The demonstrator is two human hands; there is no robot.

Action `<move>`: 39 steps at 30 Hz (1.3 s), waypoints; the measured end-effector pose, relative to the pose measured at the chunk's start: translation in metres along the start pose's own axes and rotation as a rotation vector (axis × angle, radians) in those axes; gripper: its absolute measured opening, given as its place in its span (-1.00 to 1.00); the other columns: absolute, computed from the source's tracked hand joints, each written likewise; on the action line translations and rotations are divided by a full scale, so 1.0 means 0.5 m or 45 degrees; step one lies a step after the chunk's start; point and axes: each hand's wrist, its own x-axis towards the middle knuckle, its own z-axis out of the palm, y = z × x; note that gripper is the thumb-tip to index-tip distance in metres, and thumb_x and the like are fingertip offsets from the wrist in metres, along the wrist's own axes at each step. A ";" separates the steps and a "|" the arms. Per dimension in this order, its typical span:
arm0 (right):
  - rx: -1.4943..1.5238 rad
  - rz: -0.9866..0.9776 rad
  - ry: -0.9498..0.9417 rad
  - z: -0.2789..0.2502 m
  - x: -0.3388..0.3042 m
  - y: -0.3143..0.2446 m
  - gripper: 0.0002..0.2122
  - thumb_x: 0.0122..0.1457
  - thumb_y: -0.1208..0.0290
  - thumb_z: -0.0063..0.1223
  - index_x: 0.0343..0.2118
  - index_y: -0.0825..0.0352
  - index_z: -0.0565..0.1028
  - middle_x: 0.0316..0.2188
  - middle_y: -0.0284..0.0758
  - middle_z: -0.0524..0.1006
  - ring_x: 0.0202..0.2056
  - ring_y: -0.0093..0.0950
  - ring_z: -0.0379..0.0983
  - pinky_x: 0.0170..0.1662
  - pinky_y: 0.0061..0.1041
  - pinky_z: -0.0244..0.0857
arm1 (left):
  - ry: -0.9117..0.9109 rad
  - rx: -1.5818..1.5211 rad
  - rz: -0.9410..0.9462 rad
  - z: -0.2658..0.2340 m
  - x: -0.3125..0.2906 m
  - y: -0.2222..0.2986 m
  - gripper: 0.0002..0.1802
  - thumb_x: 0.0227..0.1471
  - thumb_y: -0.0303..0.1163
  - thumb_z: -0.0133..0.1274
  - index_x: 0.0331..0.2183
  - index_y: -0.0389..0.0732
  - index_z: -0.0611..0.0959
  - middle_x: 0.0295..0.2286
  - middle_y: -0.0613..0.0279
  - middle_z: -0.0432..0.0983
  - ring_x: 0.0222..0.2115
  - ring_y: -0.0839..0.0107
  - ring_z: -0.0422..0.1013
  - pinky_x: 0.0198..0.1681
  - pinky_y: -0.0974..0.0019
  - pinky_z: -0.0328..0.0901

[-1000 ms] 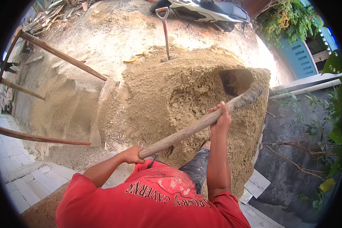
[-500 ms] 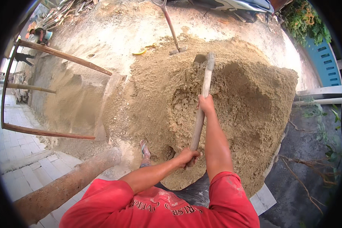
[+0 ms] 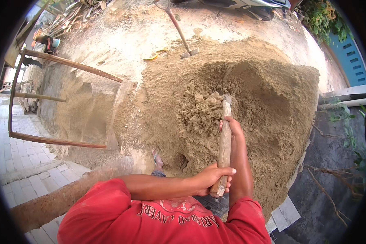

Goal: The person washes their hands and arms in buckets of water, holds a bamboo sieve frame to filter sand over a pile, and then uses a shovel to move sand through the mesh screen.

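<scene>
Both my hands are closed round the wooden handle of a hoe (image 3: 225,146). My left hand (image 3: 214,179) grips it close to the butt end, low in front of my body. Further up, my right hand (image 3: 233,125) wraps round the handle below the hoe's head. The head rests in a large pile of damp brown sand (image 3: 162,105), and its blade is hidden by loose clumps. A hollow is dug into the pile's face around it. One sandalled foot (image 3: 157,160) stands at the pile's near left edge.
A wood-framed mesh screen (image 3: 69,61) leans at the left with sand behind it. A shovel (image 3: 179,28) stands at the pile's far edge. A thick wooden post (image 3: 69,187) crosses the lower left. Behind are a parked motorcycle (image 3: 248,6) and another person (image 3: 49,42).
The hoe's head has come down and toward me from the pile's top into the hollow. Both hands moved with it, and clumps of sand have broken loose.
</scene>
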 end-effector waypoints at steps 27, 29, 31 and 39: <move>-0.013 -0.851 0.373 0.871 -0.493 0.336 -0.48 0.31 0.28 -0.05 0.10 0.69 0.20 0.01 0.09 0.37 -0.05 -0.19 0.44 0.06 -0.33 0.42 | 1.034 1.957 0.858 -0.877 -1.009 0.025 -0.56 -0.15 -0.12 0.26 -0.24 -0.16 0.61 -0.43 0.13 0.57 -0.43 0.20 0.52 -0.37 0.20 0.37; -0.053 -0.801 0.032 1.125 -0.618 0.472 -0.53 0.32 0.34 -0.06 0.09 0.69 0.21 -0.07 0.12 0.40 -0.12 -0.22 0.48 0.09 -0.34 0.42 | 1.956 1.717 1.042 -0.875 -1.181 -0.097 -0.67 -0.32 -0.24 0.25 -0.40 -0.13 0.60 -0.48 0.10 0.55 -0.38 0.06 0.49 -0.32 0.09 0.34; 0.040 -0.411 -0.674 1.281 -0.663 0.545 -0.67 0.28 0.30 -0.08 -0.11 0.53 0.29 -0.27 -0.16 0.41 -0.27 -0.30 0.41 -0.09 -0.37 0.39 | 2.712 1.590 1.169 -0.799 -1.325 -0.255 -0.74 -0.30 -0.31 0.25 -0.43 -0.09 0.60 -0.49 0.20 0.54 -0.40 0.20 0.49 -0.33 0.13 0.32; 0.481 -0.105 -1.308 1.279 -0.572 0.648 -0.71 0.21 0.12 0.05 -0.44 0.23 0.29 -0.55 -0.44 0.34 -0.54 -0.58 0.32 -0.40 -0.58 0.38 | 3.381 1.317 1.398 -0.862 -1.189 -0.349 -0.76 -0.23 -0.44 0.17 -0.38 -0.05 0.57 -0.40 0.34 0.49 -0.33 0.21 0.44 -0.11 0.16 0.23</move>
